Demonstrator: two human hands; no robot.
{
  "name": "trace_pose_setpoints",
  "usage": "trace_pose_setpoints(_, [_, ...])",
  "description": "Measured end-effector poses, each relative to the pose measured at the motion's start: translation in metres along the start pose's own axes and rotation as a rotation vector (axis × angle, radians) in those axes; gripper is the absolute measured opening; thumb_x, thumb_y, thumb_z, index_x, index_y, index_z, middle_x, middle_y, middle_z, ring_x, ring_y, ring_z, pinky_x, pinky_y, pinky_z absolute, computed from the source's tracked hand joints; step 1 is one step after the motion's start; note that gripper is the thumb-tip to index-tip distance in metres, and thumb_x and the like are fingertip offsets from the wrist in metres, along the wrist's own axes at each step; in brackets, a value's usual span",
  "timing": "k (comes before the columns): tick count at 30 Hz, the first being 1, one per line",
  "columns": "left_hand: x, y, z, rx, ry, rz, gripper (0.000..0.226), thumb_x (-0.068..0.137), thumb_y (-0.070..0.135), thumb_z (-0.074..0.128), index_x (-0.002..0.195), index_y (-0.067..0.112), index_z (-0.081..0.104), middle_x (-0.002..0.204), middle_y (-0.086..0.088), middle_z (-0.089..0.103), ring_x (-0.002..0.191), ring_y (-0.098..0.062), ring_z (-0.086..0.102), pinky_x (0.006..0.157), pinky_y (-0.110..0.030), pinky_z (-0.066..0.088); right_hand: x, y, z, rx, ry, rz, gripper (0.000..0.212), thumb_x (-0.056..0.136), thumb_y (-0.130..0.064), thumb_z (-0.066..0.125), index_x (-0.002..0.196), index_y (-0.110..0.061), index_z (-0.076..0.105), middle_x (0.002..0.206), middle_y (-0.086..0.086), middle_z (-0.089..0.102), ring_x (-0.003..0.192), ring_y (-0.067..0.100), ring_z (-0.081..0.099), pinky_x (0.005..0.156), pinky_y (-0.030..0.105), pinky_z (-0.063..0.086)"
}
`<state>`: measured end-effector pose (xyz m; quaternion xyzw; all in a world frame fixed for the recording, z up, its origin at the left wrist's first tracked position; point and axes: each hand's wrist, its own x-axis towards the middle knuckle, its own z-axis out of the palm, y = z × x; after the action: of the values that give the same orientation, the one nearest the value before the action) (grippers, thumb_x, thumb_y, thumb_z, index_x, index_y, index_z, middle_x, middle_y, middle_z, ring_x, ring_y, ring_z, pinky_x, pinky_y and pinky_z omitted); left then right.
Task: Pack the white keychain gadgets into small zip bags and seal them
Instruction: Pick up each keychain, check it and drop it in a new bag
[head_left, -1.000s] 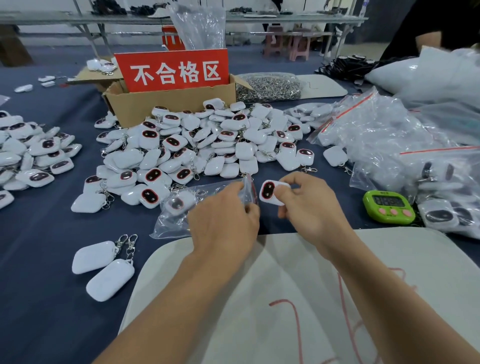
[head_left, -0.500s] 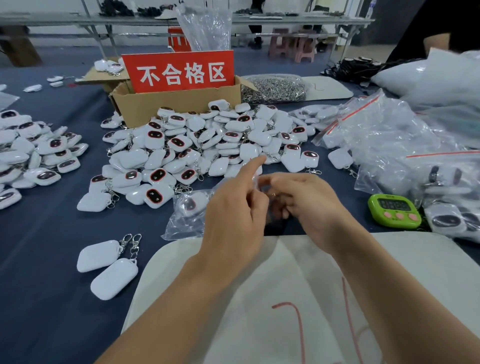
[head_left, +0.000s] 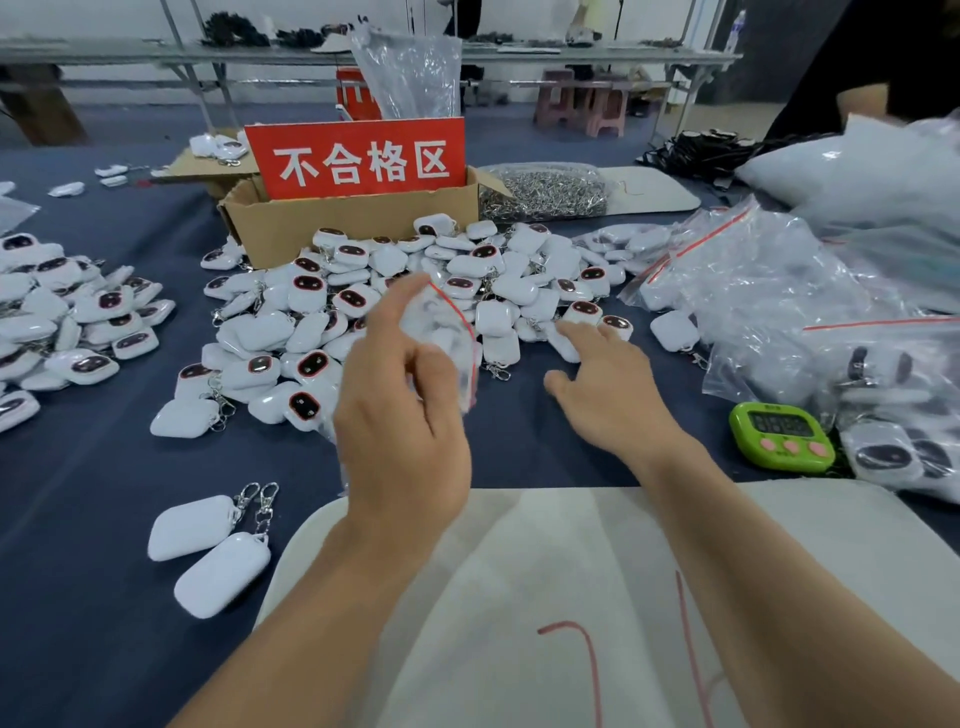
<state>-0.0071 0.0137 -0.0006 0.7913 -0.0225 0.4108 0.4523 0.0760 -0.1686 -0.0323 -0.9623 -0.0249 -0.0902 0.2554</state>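
Our left hand (head_left: 400, 415) pinches the limp, probably slippery zip bag (head_left: 449, 338). Our right hand (head_left: 608, 395) hovers, fingers spread. The gadgets (head_left: 511, 288) look light and rigid, so we'd grasp one by its body.

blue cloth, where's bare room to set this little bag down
Widest bare cloth lies near left, between the left pile and two loose gadgets. A smaller patch lies between the right hand, green timer and bag heap. The white pad is bare on its right part. Crowded: the middle pile before the box.
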Motion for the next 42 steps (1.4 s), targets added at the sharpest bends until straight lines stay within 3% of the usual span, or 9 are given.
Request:
trace_pose_setpoints(5, [-0.020,-0.007,0.021,0.093,-0.688,-0.059,0.053,0.101,0.024,0.050,0.150,0.038,0.040,0.072,0.014,0.059,0.072,-0.006,0.058,0.070,-0.022,0.045,-0.009,-0.002,-0.003,-0.124,0.137,-0.068,0.030,0.089,-0.010,0.062,0.115,-0.022,0.068,0.103,0.006,0.074,0.097,0.032,0.061,0.080,0.033,0.032])
trace_pose_setpoints(9, [-0.020,-0.009,0.026,0.262,-0.882,-0.071,0.060,0.094,0.035,0.057,0.151,0.038,0.038,0.099,-0.001,0.064,0.101,-0.024,0.058,0.090,-0.045,0.049,-0.022,-0.006,-0.006,0.066,0.083,0.023,0.023,0.099,-0.018,0.050,0.111,-0.028,0.068,0.099,-0.001,0.072,0.093,0.026,0.060,0.078,0.037,0.047])
trace_pose_setpoints(15, [-0.022,-0.011,0.024,0.208,-0.781,-0.073,0.046,0.094,0.034,0.058,0.140,0.039,0.052,0.090,0.009,0.066,0.092,-0.015,0.060,0.085,-0.038,0.049,-0.036,-0.011,-0.010,0.642,0.198,0.254,0.031,0.101,-0.022,0.043,0.085,-0.011,0.067,0.055,0.005,0.062,0.049,0.017,0.058,0.051,0.029,0.043])
trace_pose_setpoints(19, [-0.020,-0.010,0.023,0.082,-0.547,-0.111,0.031,0.096,0.026,0.063,0.124,0.037,0.066,0.064,0.017,0.058,0.072,-0.002,0.053,0.070,-0.020,0.039,-0.050,-0.013,-0.013,0.755,0.099,0.322,0.014,0.092,-0.018,0.061,0.090,-0.024,0.073,0.062,0.002,0.071,0.053,0.014,0.059,0.058,0.036,0.048])
trace_pose_setpoints(23, [-0.018,-0.008,0.022,0.065,-0.430,-0.097,0.027,0.095,0.023,0.064,0.118,0.034,0.073,0.088,0.017,0.066,0.085,-0.004,0.054,0.081,-0.023,0.042,-0.063,-0.019,-0.012,0.833,0.065,0.316,0.025,0.079,0.001,0.069,0.085,-0.022,0.077,0.065,-0.001,0.072,0.052,0.008,0.053,0.056,0.024,0.043])
trace_pose_setpoints(30, [-0.018,-0.014,0.029,0.232,-0.687,-0.129,0.035,0.092,0.022,0.063,0.122,0.039,0.073,0.081,0.014,0.070,0.082,-0.010,0.062,0.080,-0.026,0.049,-0.058,-0.025,-0.032,1.184,0.022,0.282,0.034,0.081,0.013,0.066,0.064,-0.015,0.071,0.061,0.001,0.052,0.055,0.010,0.041,0.052,0.020,0.030])
trace_pose_setpoints(33, [-0.017,-0.013,0.028,0.073,-0.561,-0.217,0.033,0.093,0.025,0.060,0.120,0.039,0.073,0.073,0.018,0.069,0.072,-0.004,0.061,0.072,-0.021,0.048,-0.057,-0.027,-0.034,1.360,-0.112,0.321,0.038,0.083,0.011,0.061,0.059,-0.017,0.070,0.066,0.004,0.046,0.058,0.014,0.034,0.056,0.029,0.023])
trace_pose_setpoints(37, [-0.015,-0.010,0.022,-0.288,-0.379,-0.282,0.029,0.091,0.042,0.055,0.113,0.042,0.074,0.093,0.021,0.075,0.086,-0.008,0.071,0.078,-0.029,0.057,-0.060,-0.034,-0.031,1.263,-0.160,0.295,0.026,0.087,0.006,0.060,0.076,-0.014,0.073,0.072,0.011,0.057,0.058,0.017,0.044,0.057,0.028,0.032])
trace_pose_setpoints(42, [-0.009,-0.013,0.023,-0.331,-0.453,-0.299,0.025,0.080,0.043,0.070,0.103,0.043,0.079,0.090,0.015,0.078,0.087,-0.011,0.074,0.086,-0.039,0.061,-0.068,-0.041,-0.027,0.939,-0.171,0.083,0.024,0.086,0.003,0.066,0.081,-0.019,0.073,0.057,-0.009,0.055,0.053,0.008,0.042,0.052,0.018,0.033])
